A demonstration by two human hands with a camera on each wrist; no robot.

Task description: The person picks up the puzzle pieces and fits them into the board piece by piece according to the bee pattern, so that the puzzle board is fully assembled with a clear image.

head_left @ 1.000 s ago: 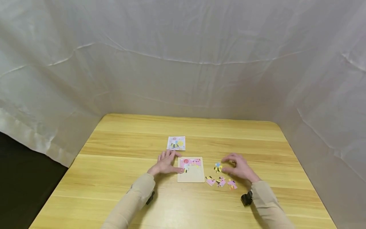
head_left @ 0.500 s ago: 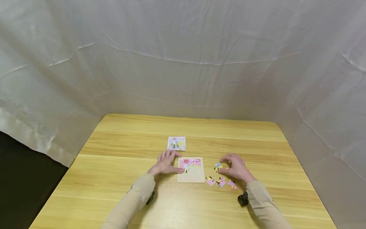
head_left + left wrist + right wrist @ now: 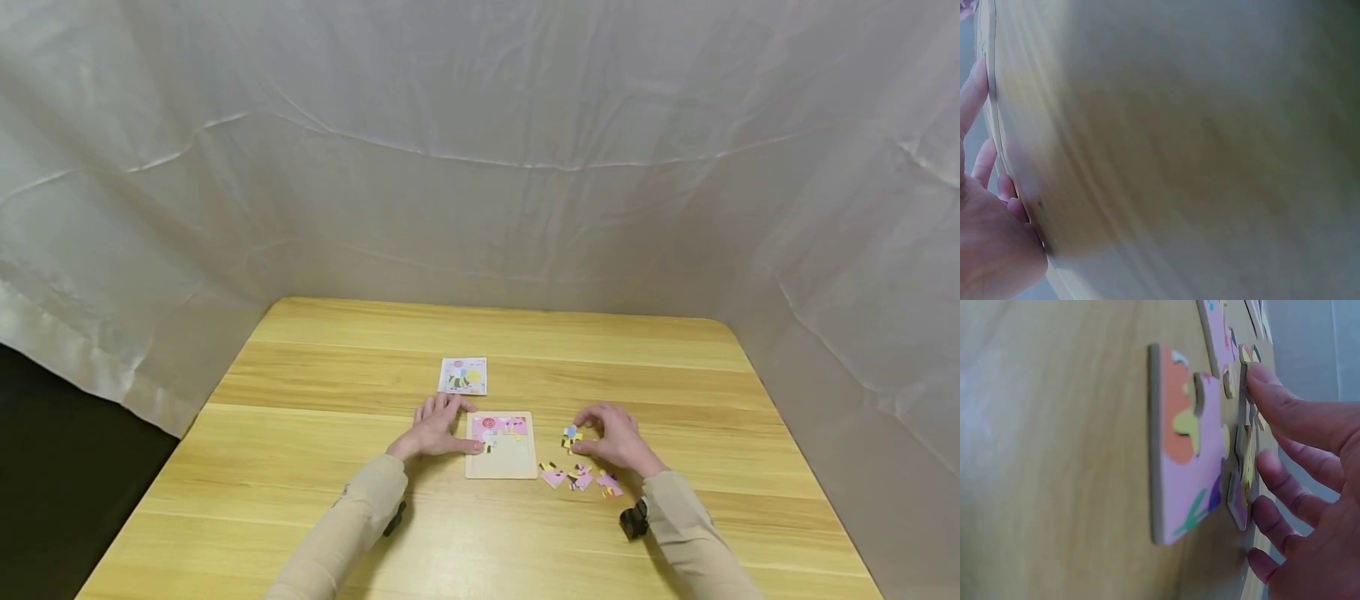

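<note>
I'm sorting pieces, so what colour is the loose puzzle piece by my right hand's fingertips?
The puzzle piece is mostly yellow and blue, clearest in the head view.
</note>
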